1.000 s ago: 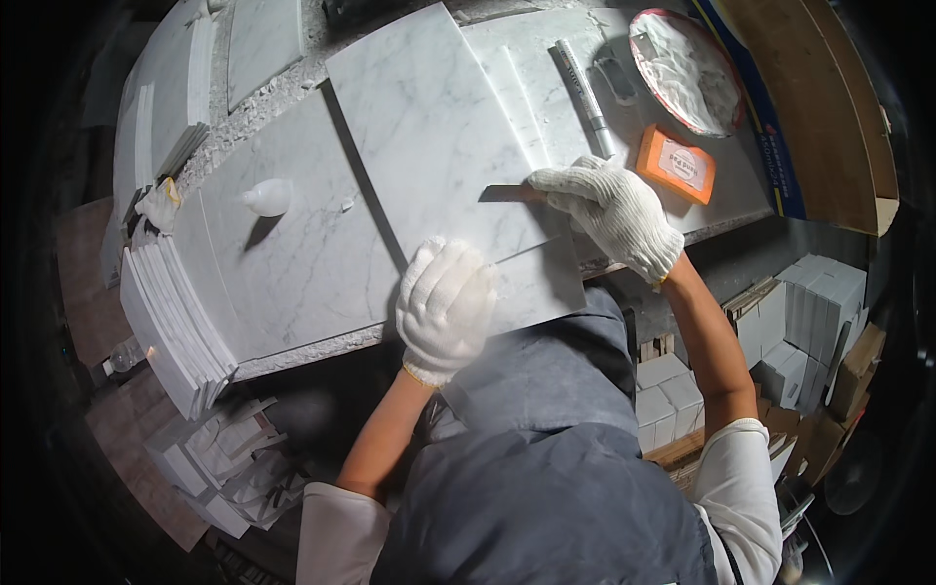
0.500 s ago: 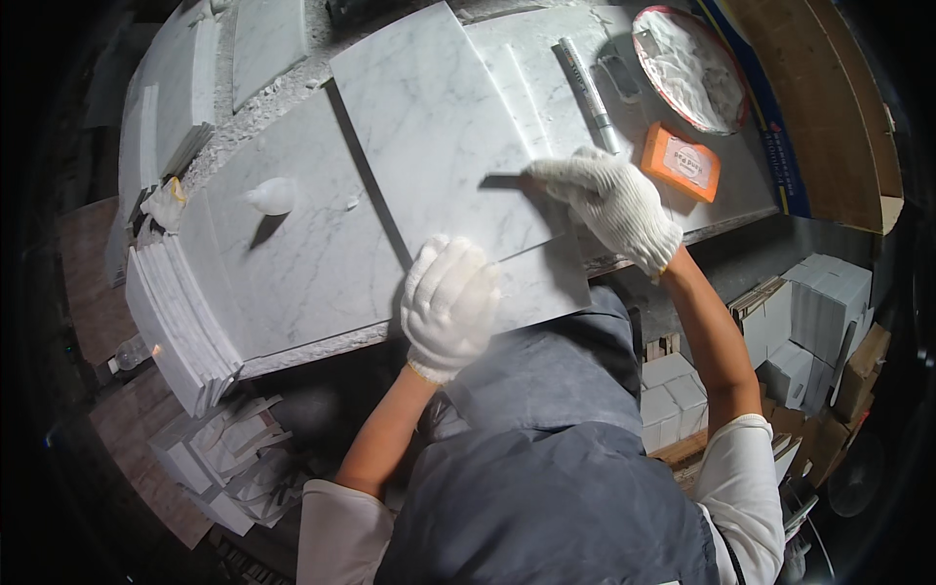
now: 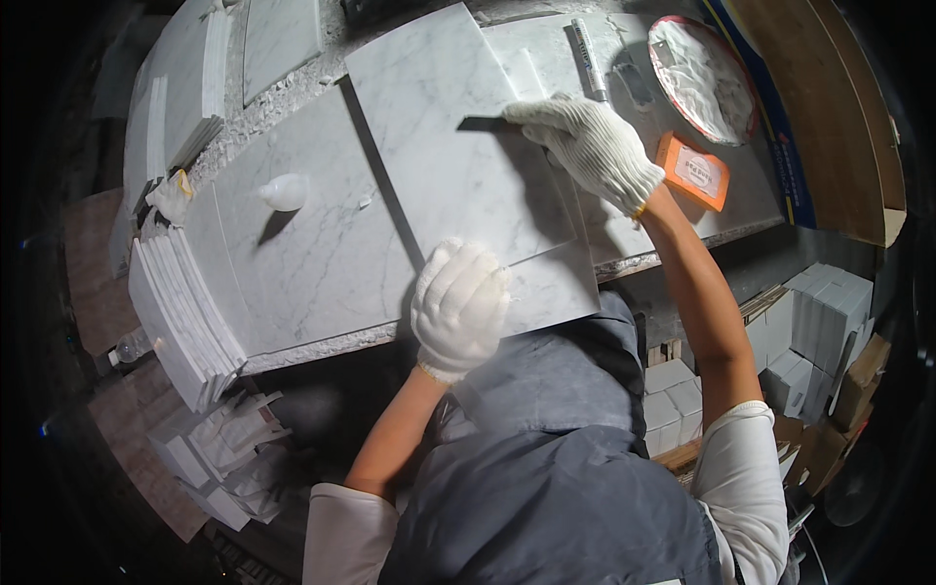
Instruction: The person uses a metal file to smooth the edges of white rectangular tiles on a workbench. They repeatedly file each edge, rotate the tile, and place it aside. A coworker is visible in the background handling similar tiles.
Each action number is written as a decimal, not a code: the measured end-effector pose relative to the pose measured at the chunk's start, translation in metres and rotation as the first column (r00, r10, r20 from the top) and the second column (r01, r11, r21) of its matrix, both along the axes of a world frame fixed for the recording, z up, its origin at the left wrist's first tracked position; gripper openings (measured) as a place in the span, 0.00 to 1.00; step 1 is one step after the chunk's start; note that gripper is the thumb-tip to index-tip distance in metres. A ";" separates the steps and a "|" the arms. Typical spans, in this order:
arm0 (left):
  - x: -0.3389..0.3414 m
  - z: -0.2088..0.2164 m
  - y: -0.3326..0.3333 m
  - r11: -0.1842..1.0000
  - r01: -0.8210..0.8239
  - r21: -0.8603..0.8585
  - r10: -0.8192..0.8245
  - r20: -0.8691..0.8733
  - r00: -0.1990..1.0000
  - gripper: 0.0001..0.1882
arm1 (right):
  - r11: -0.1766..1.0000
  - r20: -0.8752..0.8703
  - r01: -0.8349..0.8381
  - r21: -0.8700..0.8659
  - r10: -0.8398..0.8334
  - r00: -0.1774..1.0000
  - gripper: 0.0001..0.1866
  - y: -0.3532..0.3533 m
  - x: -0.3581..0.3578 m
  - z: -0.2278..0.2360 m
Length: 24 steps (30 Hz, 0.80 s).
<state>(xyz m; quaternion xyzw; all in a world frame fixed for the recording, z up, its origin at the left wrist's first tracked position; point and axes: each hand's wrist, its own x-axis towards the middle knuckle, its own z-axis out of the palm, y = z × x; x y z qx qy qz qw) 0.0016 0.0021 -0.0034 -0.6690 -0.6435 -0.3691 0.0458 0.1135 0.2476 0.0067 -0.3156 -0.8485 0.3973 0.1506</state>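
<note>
On the counter, the veined marble slab is staying put, its long sides slanting. The gloved left hand is keeping its place over the slab's near left edge, fingers together; whether its grip is clasping the edge or only pressing, I cannot tell. The gloved right hand is travelling farther up the slab, its narrow grip holding a thin dark strip at the fingertips. The work is thus shifting from the slab's near part toward its middle, though I cannot tell whether the strip is touching.

Counting by size, one long cardboard box is standing at the right; one stack of marble pieces is leaning at the left, too tightly packed for counting; one red-rimmed tub is holding white contents; one orange packet, one white squeeze bottle and one marker are lying around the slab.
</note>
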 end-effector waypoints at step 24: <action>0.001 0.000 -0.003 1.000 -0.011 0.005 0.011 -0.053 0.999 0.14 | 0.989 -0.058 -0.091 0.118 0.099 0.993 0.18 -0.039 0.059 0.013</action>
